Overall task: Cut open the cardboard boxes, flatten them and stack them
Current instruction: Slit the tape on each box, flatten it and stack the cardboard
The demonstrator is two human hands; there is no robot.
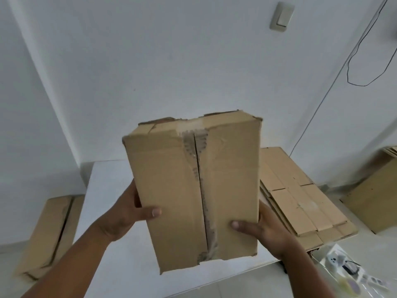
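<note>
1. I held the cardboard box (pixel 193 190) up above the white table (pixel 107 186), in the middle of my view. Its long taped face was turned toward me so I could look over the join.
2. My left hand (pixel 126 214) gripped the box's edge at about 8 o'clock, thumb laid across the front and fingers hidden behind. My right hand (pixel 264 229) clasped the opposite edge at about 4 o'clock in the same way. Holding low on both sides was, I judged, what steadied such a tall box.
3. The tape seam (pixel 200 179) ran down the face from 12 to 6 o'clock, wrinkled and patchy. I could not tell whether it was already slit, and no knife showed anywhere.
4. At 3 o'clock from the box, the stack of flattened boxes (pixel 300 201) lay on the table, probably where this one belonged once it was collapsed.
5. A second box (pixel 49 233) lay on the floor at 8 o'clock, and a third box (pixel 373 201) sat beyond the stack at 3 o'clock, likely waiting their turn.
6. A plastic bag (pixel 354 274) lay at 5 o'clock, its contents too blurred to name.
</note>
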